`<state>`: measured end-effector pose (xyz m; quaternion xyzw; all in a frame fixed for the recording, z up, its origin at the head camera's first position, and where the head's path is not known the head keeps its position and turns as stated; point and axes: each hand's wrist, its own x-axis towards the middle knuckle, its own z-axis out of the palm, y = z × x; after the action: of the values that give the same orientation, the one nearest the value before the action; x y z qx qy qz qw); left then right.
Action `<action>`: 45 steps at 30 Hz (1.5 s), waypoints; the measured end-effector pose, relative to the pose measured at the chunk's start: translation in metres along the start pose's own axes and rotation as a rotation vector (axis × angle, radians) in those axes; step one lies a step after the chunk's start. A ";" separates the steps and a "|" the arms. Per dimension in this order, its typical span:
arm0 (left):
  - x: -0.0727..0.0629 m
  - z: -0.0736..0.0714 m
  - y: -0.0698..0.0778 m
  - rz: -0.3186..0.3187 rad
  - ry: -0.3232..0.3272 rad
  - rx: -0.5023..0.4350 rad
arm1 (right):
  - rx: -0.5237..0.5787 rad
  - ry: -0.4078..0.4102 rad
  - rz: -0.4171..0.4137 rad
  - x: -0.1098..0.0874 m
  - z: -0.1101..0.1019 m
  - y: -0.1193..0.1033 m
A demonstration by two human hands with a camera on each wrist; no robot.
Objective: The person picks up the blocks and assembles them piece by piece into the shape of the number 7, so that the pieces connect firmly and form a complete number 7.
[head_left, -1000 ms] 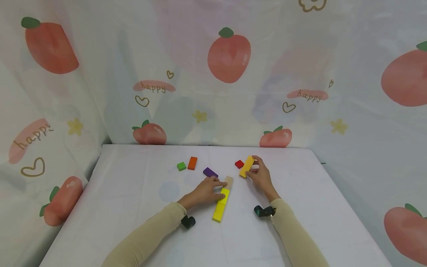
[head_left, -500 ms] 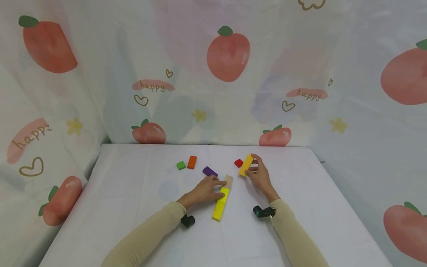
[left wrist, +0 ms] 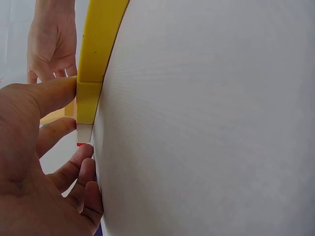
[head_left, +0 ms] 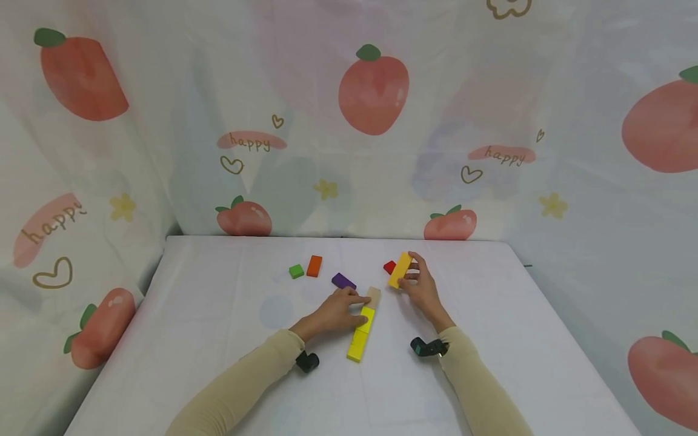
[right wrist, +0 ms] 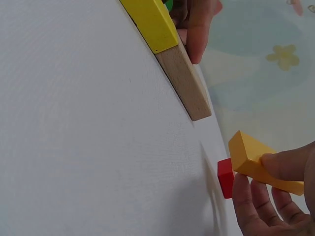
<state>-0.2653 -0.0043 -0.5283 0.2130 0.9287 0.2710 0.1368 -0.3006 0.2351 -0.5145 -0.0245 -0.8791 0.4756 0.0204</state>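
On the white table a row runs away from me: a long yellow block (head_left: pixel 357 346), a shorter yellow block (head_left: pixel 366 319) and a plain wooden block (head_left: pixel 374 297), end to end. My left hand (head_left: pixel 334 310) lies at the row's left side. Its thumb (left wrist: pixel 58 93) touches the shorter yellow block, and the index finger reaches the wooden one; the other fingers rest low beside the row. To the right, my right hand (head_left: pixel 423 287) pinches an orange-yellow block (head_left: pixel 400 270) between thumb and fingers, raised above the table. Behind that block a small red block (right wrist: pixel 225 178) is partly hidden.
A purple block (head_left: pixel 344 281) lies just beyond my left hand. Farther back on the left are a green block (head_left: pixel 296 271) and an orange block (head_left: pixel 314 266). A fruit-printed curtain (head_left: pixel 305 109) rises behind the table's back edge.
My right hand has shifted slightly left with the orange-yellow block, which now covers more of the red block. My left hand and the row look unchanged.
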 end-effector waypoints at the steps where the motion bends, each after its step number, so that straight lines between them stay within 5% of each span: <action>1: 0.000 0.000 0.000 -0.001 -0.001 -0.001 | 0.002 0.000 0.001 0.000 0.001 0.000; 45: -0.003 -0.004 0.001 0.007 0.002 -0.023 | 0.009 -0.041 -0.029 0.005 0.032 -0.005</action>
<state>-0.2639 -0.0069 -0.5239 0.2143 0.9249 0.2824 0.1376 -0.3076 0.2058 -0.5274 -0.0018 -0.8774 0.4798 0.0093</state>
